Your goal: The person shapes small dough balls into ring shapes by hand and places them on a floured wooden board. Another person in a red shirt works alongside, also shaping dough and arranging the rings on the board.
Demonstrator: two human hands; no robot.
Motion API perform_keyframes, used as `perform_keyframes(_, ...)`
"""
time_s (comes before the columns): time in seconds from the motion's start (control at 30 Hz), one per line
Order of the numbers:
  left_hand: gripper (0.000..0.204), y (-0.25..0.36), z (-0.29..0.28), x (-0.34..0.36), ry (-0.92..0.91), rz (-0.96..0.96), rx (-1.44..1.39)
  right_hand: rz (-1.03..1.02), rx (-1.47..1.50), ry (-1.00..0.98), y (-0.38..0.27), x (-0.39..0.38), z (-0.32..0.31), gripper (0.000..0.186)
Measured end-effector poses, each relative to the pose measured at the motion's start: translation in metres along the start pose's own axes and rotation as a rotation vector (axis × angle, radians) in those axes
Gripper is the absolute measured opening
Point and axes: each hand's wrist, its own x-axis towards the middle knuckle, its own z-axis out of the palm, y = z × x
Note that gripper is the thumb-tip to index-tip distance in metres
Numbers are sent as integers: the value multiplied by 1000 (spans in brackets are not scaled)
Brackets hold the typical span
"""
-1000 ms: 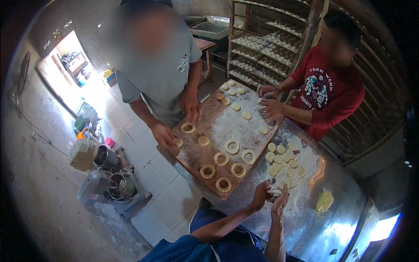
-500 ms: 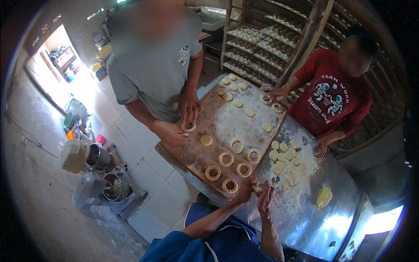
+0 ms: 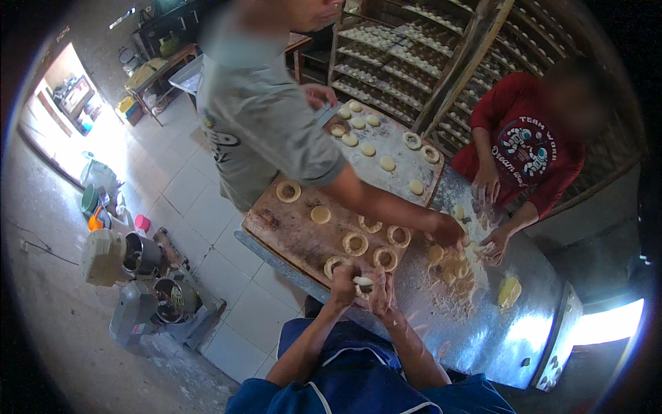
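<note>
At the near edge of the wooden board (image 3: 265, 228), my left hand (image 3: 343, 285) and my right hand (image 3: 380, 295) are close together. Between them is a pale piece of dough (image 3: 363, 281), with the fingers of both curled around it. Its full shape is hidden by the fingers. Just beyond my hands lie several dough rings (image 3: 355, 243), and one ring (image 3: 335, 265) is partly covered by my left hand. A flat dough disc (image 3: 320, 214) rests farther left on the board.
A co-worker in grey (image 3: 276, 124) reaches across the board to floury dough discs (image 3: 452, 265) on the metal table (image 3: 476, 345). Another in red (image 3: 524, 138) handles dough there too. A yellow lump (image 3: 509, 292) sits at right. Racks (image 3: 396, 58) stand behind; mixers (image 3: 148, 297) stand left.
My hands have shifted left, over the board's near edge. The grey-shirted co-worker let go of a ring at the board's left and now stretches an arm to the discs. The red-shirted co-worker's hands came together there.
</note>
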Motion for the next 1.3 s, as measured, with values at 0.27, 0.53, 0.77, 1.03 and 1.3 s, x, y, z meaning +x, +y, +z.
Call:
perform_keyframes(0.27, 30, 25, -49, 7, 109, 110, -141, 88, -141, -399, -66, 63, 8, 24)
perform_keyframes(0.53, 43, 47, -83, 38, 648, -194, 152, 332, 342, -379, -106, 128, 12, 31)
perform_keyframes(0.77, 34, 63, -125, 63, 159, 193, 1199, 104, -389, -93, -15, 133, 72, 51)
perform_keyframes(1.03, 27, 59, -120, 64, 113, 177, 1073, -166, -335, -71, 71, 180, 139, 55)
perform_keyframes(1.3, 15, 72, -77, 28, 169, 196, 952, 140, 564, 48, -44, 141, -15, 41)
